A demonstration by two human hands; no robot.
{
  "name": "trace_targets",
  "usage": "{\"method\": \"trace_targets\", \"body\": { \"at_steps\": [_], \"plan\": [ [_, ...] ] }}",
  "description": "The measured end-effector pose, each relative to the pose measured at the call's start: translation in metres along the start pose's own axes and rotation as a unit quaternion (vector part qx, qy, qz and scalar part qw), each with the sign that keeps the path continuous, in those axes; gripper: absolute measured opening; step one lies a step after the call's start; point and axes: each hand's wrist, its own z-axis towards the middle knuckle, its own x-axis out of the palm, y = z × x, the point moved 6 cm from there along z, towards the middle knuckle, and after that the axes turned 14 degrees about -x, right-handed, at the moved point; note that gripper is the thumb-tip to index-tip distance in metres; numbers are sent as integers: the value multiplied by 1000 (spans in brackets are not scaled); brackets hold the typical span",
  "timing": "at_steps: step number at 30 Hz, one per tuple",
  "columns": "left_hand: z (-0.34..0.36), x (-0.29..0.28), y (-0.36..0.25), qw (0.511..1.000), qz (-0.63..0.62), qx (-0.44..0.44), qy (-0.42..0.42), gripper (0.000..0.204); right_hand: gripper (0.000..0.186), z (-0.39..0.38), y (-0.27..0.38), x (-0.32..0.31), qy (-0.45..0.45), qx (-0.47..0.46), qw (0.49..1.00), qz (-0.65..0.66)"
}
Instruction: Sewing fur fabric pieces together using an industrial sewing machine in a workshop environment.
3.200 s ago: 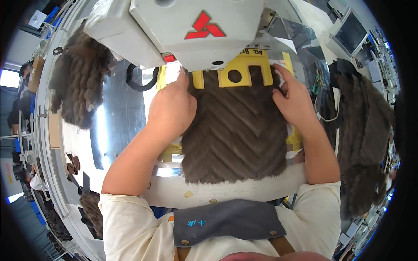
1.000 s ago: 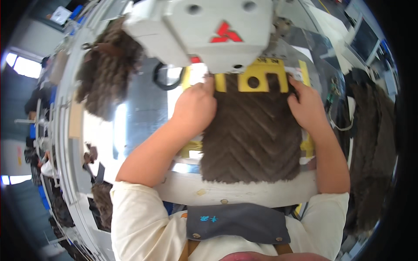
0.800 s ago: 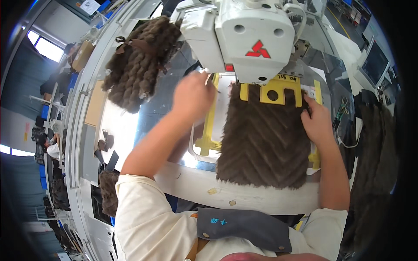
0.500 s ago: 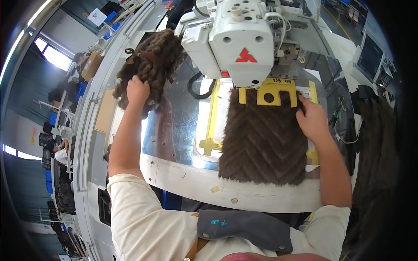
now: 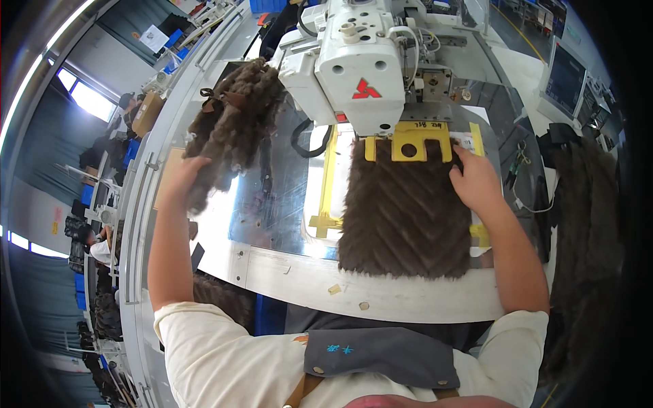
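Note:
My left hand [image 5: 188,174], its fingers closed, grips the lower end of a pile of brown tufted fur strips [image 5: 235,119] at the left of the sewing machine, blurred by motion. My right hand [image 5: 473,178] rests at the upper right edge of a dark brown chevron-grooved fur panel [image 5: 405,221], beside a yellow plate with a round hole [image 5: 422,130]; its fingers are curled against the edge. The plate lies over the panel's top, below the white machine head [image 5: 357,68], on a frame edged with yellow tape [image 5: 325,190]. A black loop [image 5: 306,153] lies left of the frame.
The metal work table [image 5: 255,211] has a white front rail [image 5: 306,292]. A monitor [image 5: 563,78] stands at back right, more fur [image 5: 585,251] hangs at right, and scissors [image 5: 520,163] lie beside the frame. A co-worker [image 5: 98,245] is at the far left.
My left hand left the panel's upper left edge, reached the fur pile at left and drew its lower end down toward me. My right hand stayed at the panel's right edge.

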Motion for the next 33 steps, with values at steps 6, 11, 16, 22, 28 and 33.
{"method": "trace_targets", "body": {
  "at_steps": [6, 11, 16, 22, 28, 33],
  "plan": [
    [-158, 162, 7, 948, -218, -93, 211, 35, 61, -9, 87, -19, 99, -94, 990, 43],
    [-231, 279, -27, 865, -331, -83, 367, 29, 80, -26, 170, -5, 198, -244, 929, 198],
    [-263, 324, -57, 798, -390, -60, 455, 26, 52, -19, 144, -7, 95, -246, 961, 84],
    [-194, 310, -73, 727, -531, -90, 427, 36, 46, -28, 114, -96, 150, -275, 943, 108],
    [-200, 273, -119, 699, -548, 120, 444, 26, 47, -27, 65, -100, 236, -191, 952, -37],
    [-250, 296, -136, 759, -437, 152, 459, 32, 42, -12, 118, -60, 87, -278, 953, 81]
  ]
}}
